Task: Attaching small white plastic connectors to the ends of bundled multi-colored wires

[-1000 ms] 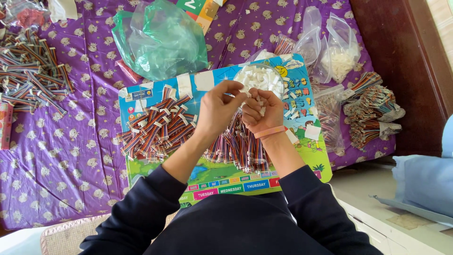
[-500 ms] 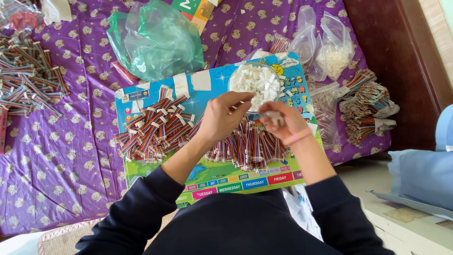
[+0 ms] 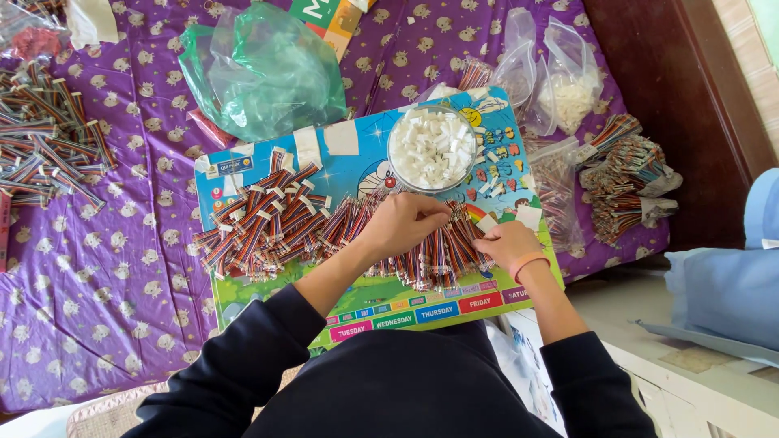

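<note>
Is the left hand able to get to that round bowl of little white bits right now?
Probably yes. The left hand lies on the striped wire bundles just below the round bowl of white bits. Nothing stands between them, and the bowl's top is open.

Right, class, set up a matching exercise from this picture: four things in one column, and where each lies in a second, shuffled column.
Things:
1. Clear bowl of white connectors
2. Green plastic bag
3. Left hand
4. Orange wristband

Places:
A. On the right wrist
B. On the purple cloth, above the board
C. Among the wire bundles at mid board
D. At the top of the colourful board

Pairs: 1-D, 2-B, 3-C, 4-A
</note>
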